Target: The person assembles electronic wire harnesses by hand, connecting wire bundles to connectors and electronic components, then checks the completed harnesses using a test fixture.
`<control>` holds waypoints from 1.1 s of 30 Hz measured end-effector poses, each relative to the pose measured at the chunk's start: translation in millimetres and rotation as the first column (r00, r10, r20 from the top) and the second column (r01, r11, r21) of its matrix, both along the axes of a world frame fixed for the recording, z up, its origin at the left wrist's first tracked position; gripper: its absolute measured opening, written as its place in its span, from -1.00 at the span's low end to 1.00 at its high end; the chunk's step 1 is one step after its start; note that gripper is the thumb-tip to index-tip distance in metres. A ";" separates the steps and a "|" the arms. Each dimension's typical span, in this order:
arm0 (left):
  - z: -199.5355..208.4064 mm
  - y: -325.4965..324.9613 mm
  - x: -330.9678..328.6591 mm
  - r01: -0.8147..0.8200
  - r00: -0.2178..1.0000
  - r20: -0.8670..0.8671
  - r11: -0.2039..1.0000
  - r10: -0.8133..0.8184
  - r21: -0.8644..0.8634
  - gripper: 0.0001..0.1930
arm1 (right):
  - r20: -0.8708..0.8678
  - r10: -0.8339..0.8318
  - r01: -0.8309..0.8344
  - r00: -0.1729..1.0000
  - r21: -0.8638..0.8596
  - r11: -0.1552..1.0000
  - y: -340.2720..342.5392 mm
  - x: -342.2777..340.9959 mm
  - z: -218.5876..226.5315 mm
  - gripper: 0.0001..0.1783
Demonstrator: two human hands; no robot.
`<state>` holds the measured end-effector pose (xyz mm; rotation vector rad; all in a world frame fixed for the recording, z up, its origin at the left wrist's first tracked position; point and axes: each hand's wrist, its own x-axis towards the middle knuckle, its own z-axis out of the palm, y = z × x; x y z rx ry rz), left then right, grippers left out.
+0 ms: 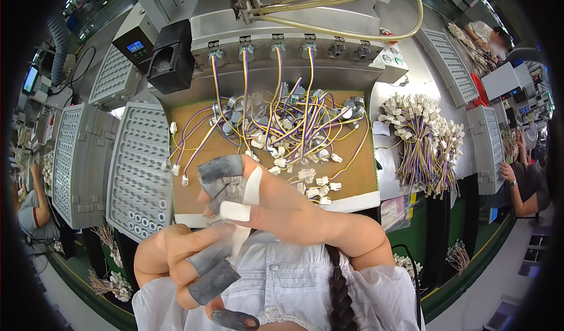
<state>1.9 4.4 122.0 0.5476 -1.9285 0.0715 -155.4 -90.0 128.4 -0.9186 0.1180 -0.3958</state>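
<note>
My two hands meet low in the middle, in front of my white blouse (288,272). From the right comes my right hand (273,201), its fingers bent and closed in grey finger cots (224,178) and white tape (252,187). My left hand (182,251), fingers curled, touches it from below and also wears grey finger cots (214,281). A white strip (238,240) shows between the hands; whether it is held or wrapped on a finger is unclear. Beyond them on a brown mat (352,181) lies a tangle of yellow and purple wires (294,122) with white connectors (305,175).
Several wired parts hang from clamps on a metal machine (282,25) at the back. Grey trays (138,166) stand at the left. Bundles of wired connectors (420,143) lie at the right. A black box (170,54) stands back left. Other people work at both sides.
</note>
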 end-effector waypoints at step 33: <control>3.3 -1.1 1.2 -0.040 0.986 0.162 0.997 0.029 0.064 -0.57 | 0.096 0.075 -0.086 0.993 0.119 0.989 -2.3 2.4 -7.6 -0.58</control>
